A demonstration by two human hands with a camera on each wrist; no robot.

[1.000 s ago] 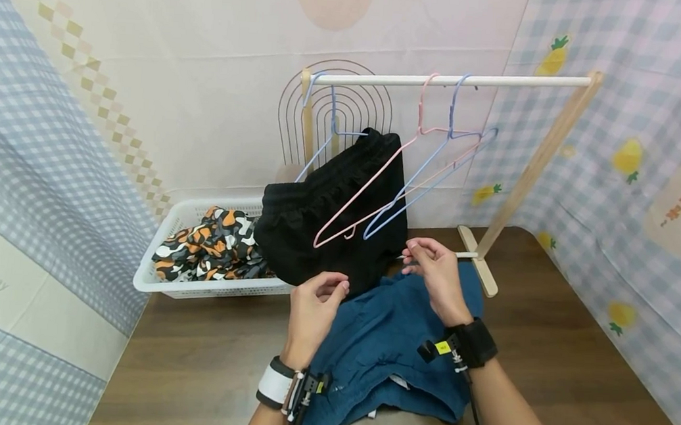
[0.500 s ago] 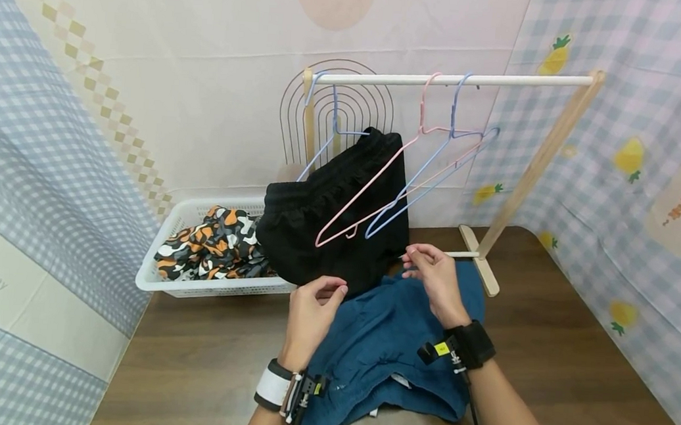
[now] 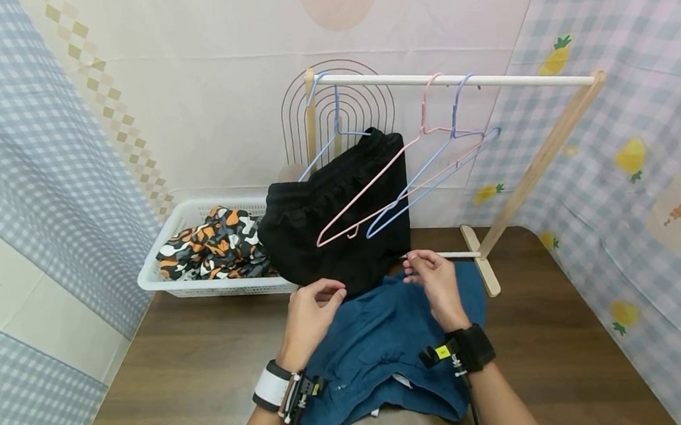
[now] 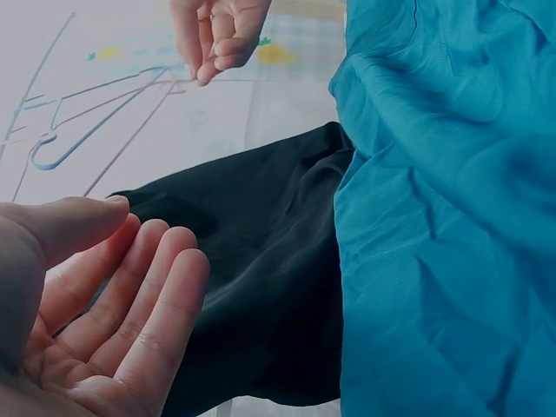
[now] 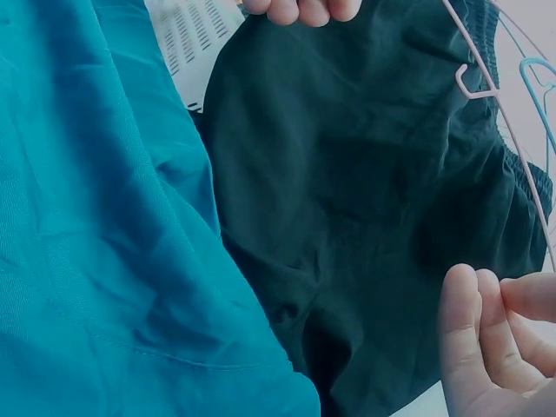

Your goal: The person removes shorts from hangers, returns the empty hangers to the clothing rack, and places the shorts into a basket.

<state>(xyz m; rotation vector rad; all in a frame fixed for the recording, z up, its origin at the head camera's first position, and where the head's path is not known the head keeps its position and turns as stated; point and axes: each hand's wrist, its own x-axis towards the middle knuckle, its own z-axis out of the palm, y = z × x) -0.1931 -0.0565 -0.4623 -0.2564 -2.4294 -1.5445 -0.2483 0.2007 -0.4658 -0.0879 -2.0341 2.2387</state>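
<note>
Black shorts (image 3: 340, 219) hang from a blue hanger (image 3: 337, 110) at the left of the rack. My left hand (image 3: 312, 316) is in front of their lower edge, fingers loosely bent and thumb near the index finger; in the left wrist view no cloth shows gripped in the left hand (image 4: 113, 304). Beside the shorts' right edge is my right hand (image 3: 436, 282), thumb and fingertips close together. Nothing visible sits between the fingers of the right hand (image 5: 499, 339). Blue shorts (image 3: 390, 354) lie on the table below both hands, their waistband toward me.
A pink hanger (image 3: 373, 175) and another blue hanger (image 3: 423, 172) hang from the white rail (image 3: 521, 81). The rack's wooden post (image 3: 532, 180) stands at right. A white basket (image 3: 216, 289) holds camouflage-print cloth (image 3: 219, 247). Patterned curtains surround the wooden table (image 3: 187, 366).
My right hand has lowered very slightly, and the whole head view has shifted a little. The garments and hangers stay as they were.
</note>
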